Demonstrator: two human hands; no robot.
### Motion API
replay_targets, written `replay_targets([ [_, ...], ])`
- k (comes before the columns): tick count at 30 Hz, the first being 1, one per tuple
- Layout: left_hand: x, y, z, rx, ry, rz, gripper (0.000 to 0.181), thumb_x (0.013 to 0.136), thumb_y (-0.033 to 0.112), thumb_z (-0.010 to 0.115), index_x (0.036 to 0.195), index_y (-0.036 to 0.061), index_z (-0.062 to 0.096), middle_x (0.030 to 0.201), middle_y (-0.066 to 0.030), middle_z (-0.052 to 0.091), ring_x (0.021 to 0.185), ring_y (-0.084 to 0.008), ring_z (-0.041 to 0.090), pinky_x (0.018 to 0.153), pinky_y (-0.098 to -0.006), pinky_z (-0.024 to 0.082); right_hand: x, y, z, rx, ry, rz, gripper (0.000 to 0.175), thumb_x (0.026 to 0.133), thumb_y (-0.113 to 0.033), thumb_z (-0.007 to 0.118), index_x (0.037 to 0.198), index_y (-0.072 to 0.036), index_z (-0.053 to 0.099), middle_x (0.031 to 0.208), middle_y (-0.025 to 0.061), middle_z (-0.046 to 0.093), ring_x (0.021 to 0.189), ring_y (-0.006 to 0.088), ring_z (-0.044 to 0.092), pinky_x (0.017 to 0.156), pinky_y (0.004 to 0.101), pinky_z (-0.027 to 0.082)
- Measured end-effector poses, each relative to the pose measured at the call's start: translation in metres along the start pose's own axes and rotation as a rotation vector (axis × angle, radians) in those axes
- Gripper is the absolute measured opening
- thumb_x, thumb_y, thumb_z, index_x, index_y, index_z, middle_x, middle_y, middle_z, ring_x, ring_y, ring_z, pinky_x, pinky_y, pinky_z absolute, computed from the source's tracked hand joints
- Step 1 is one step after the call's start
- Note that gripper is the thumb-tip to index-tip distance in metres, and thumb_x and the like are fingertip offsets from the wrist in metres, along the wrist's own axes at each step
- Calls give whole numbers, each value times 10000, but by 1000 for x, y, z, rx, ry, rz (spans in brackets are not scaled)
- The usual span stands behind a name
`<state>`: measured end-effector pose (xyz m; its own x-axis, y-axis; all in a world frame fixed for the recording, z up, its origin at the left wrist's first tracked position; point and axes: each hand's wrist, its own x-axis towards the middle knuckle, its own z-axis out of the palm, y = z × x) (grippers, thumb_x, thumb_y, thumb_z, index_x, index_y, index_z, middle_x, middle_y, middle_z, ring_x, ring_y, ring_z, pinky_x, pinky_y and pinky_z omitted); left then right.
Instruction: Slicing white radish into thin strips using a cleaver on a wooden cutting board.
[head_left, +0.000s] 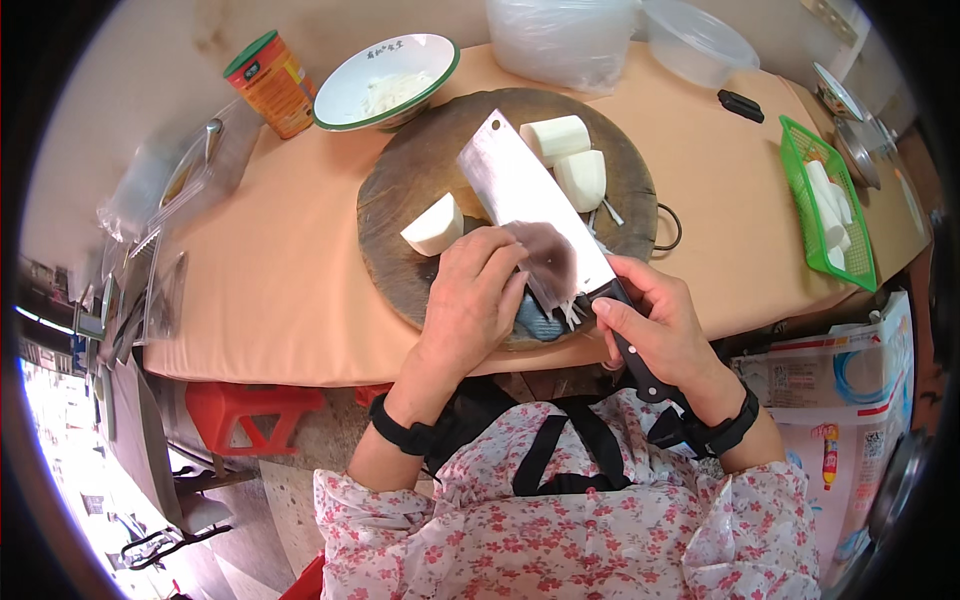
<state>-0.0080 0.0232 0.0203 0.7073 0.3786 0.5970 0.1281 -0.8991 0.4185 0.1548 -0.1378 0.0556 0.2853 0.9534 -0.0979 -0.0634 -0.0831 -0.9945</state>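
A cleaver with a black handle (536, 202) lies flat-side up over a round wooden chopping board (405, 165). My right hand (664, 322) grips its handle. The fingers of my left hand (480, 285) are bent at the blade's lower left edge; whether they pinch anything is hidden. White shreds (571, 311) show under the blade's heel, beside a dark bluish patch on the board. One cut white vegetable piece (435, 225) rests left of the blade. Two more, a cylindrical piece (556, 139) and a rounded piece (583, 180), sit to its right, near some thin strips.
Behind the board stand a green-rimmed bowl (446, 71) with white shreds, an orange canister (274, 86), a plastic bag (562, 41) and a clear tub (701, 45). A green basket (862, 255) holds white pieces at right. A clear container (225, 161) stands left.
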Motion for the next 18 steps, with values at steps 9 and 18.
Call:
replay_targets([
  [9,-3,18,-4,16,25,38,291,809,3,702,1097,28,670,1168,-136,623,1136,-319,596,957,-407,471,-1,2,-6,5,38,-24,409,953,-96,621,1331,28,526,759,6,588,578,61,556,530,221,460],
  [18,-18,5,3,37,-17,22,372,806,-3,702,1175,20,665,1229,-145,622,1200,-332,580,999,-408,463,-1,0,-8,74,60,-21,395,951,-90,626,1316,31,539,779,20,602,568,70,566,518,220,464],
])
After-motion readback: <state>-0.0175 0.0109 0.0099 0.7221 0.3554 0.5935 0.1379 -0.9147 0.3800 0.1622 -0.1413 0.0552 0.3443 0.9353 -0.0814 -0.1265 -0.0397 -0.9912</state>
